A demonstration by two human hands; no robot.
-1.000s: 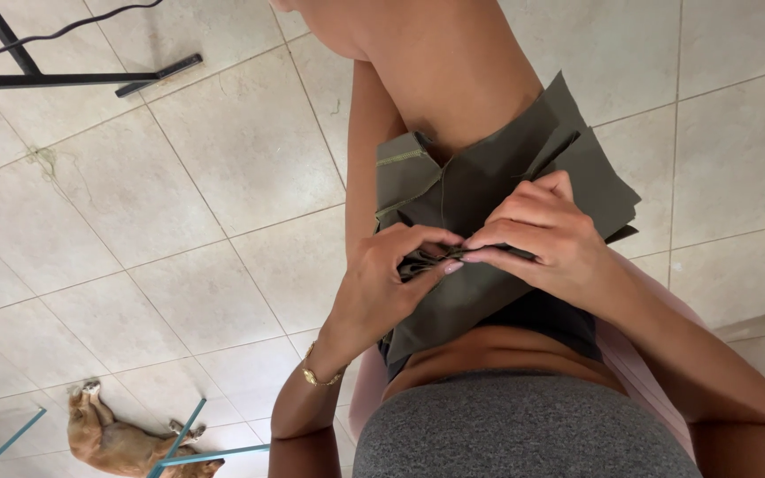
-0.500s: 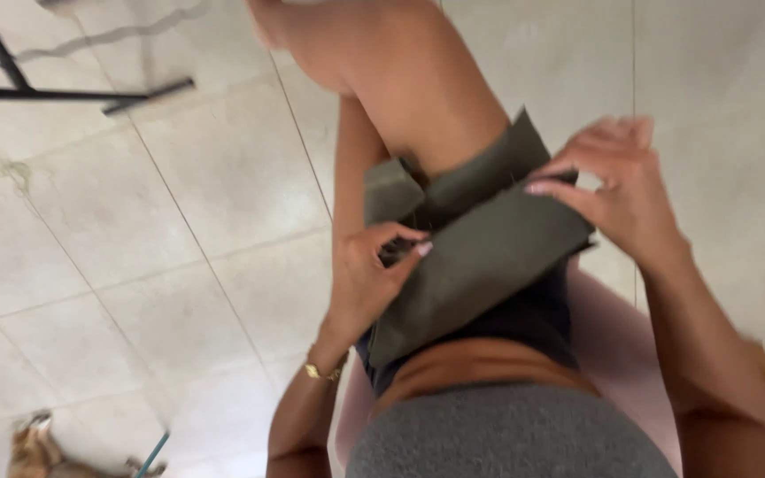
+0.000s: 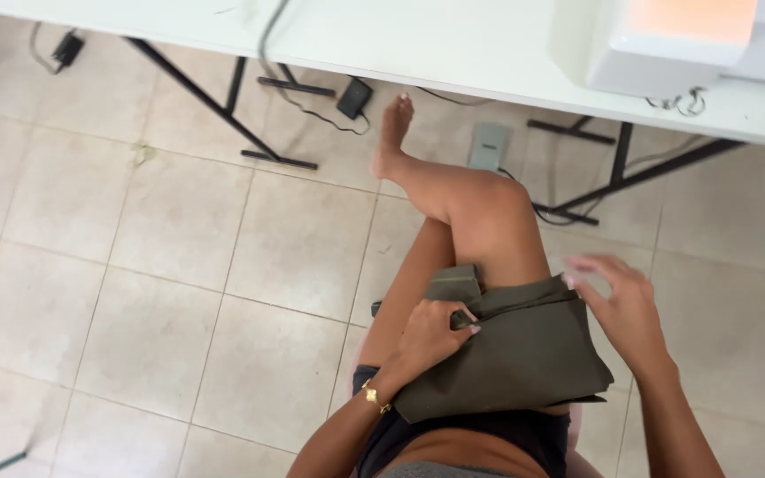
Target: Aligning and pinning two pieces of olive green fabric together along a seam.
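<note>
A folded piece of olive-green fabric [image 3: 524,350] lies across my lap, against my raised knee. My left hand [image 3: 427,336] grips its left edge with curled fingers; a gold bracelet [image 3: 374,396] circles that wrist. My right hand [image 3: 622,305] hovers just right of the fabric's upper corner, fingers spread and slightly blurred, holding nothing.
A white table [image 3: 453,44] runs along the top on black metal legs [image 3: 214,106], with a white sewing machine [image 3: 675,44] at the right. Under it lie a grey foot pedal [image 3: 489,146], a black power adapter [image 3: 354,97] and cables. Beige tiles cover the floor.
My view has lifted from my lap toward the table and sewing machine. My right hand let go of the fabric and moved out to the right. My left hand keeps its hold.
</note>
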